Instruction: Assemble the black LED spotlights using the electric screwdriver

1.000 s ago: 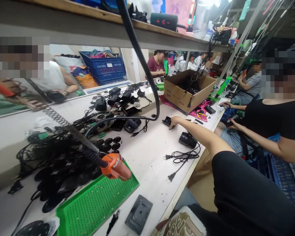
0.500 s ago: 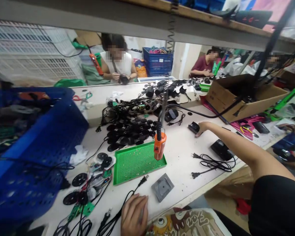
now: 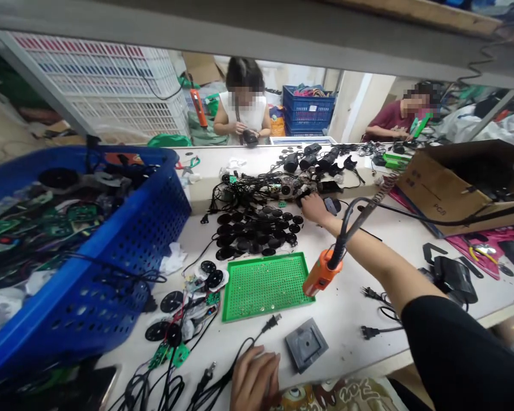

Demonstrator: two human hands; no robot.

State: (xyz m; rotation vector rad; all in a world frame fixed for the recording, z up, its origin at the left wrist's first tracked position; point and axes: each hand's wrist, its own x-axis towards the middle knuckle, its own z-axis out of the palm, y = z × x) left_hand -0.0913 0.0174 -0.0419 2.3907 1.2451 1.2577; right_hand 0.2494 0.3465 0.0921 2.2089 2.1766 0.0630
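At a long white workbench [image 3: 342, 325] under a grey steel shelf [image 3: 240, 28], we sit facing a wall mirror [image 3: 111, 97] that reflects the room, including a seated person in a maroon top [image 3: 394, 117]. On our left a blue plastic crate [image 3: 154, 228] lies heaped with green circuit boards [image 3: 68, 220] and wiring. On our right stands an open cardboard box [image 3: 443, 191] on a pink mat [image 3: 466, 245], with yellow-handled pliers [image 3: 482, 254] on it.

Mid-bench, a tangle of black cables [image 3: 248, 185] sits behind rows of flat black discs [image 3: 252, 240], just in front of a green perforated tray [image 3: 263, 285]. An orange-bodied tool [image 3: 321, 273] hangs on its black cord above the tray's right corner.

Our right hand [image 3: 314, 208] reaches across the bench, fingers spread at the front edge of the cable tangle, just beside the discs; whether it clamps anything we cannot tell. Well apart at the bench's near edge, our left hand [image 3: 255, 379] curls over a black power cord [image 3: 227, 371], close to a grey square block [image 3: 306, 344]; the pictures do not show whether it grips the cord. Partly assembled discs with small green boards [image 3: 171, 354] lie to its left.
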